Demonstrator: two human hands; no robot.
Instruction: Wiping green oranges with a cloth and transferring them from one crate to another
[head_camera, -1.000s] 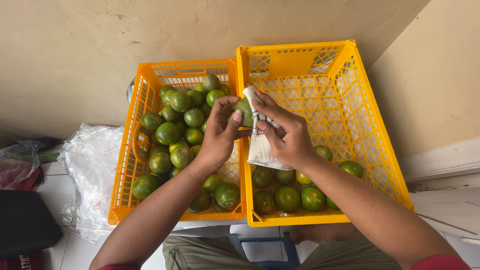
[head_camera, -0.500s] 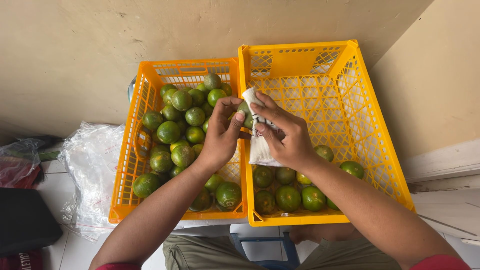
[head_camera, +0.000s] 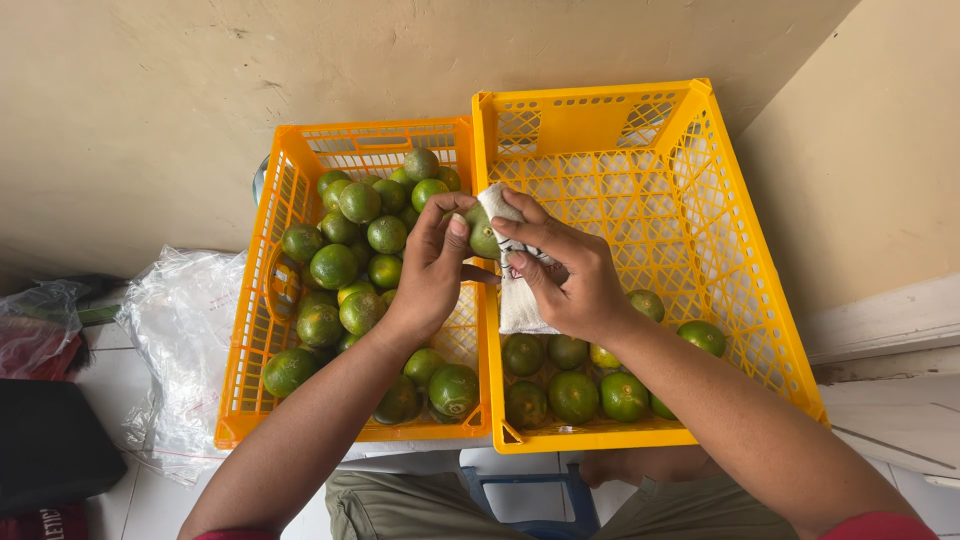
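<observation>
Left hand (head_camera: 432, 270) pinches green citrus (head_camera: 484, 236); right hand (head_camera: 565, 275) presses white cloth (head_camera: 515, 296) on it. Fingertip-only grip: hard rubbing could drop fruit between crates below.

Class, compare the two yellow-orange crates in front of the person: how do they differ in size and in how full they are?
The left crate looks smaller and is heaped with green citrus fruit; the right crate looks larger and deeper and holds only a few fruits at its near end. Much of the right crate's lattice floor shows; the left crate's is mostly covered. Both are latticed plastic.
</observation>
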